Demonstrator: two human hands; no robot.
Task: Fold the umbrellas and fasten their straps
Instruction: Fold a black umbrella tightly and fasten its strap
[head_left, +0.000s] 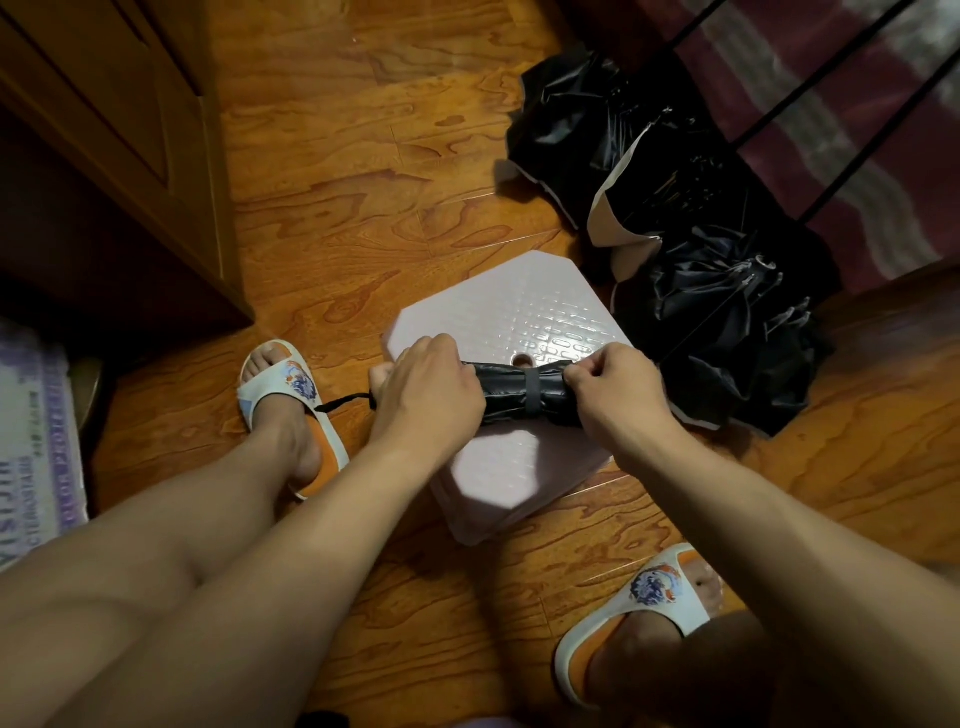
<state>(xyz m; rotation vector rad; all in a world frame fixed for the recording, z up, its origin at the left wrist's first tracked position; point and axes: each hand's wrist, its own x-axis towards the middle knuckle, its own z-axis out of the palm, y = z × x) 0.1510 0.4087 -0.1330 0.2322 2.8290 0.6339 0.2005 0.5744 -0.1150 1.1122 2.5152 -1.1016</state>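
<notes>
Gripping strapped umbrella (522, 389) over stool (524, 312) — loose umbrellas (727, 322), perhaps two, beside.

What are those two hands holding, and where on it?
A folded black umbrella lying across a pale plastic stool. The left hand grips its handle end; the right hand pinches the other end, beside the wrapped strap.

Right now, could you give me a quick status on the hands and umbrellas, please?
Left hand and right hand grip rolled umbrella on stool, strap around it. Unfolded umbrellas wait beside. Nothing obstructing.
</notes>
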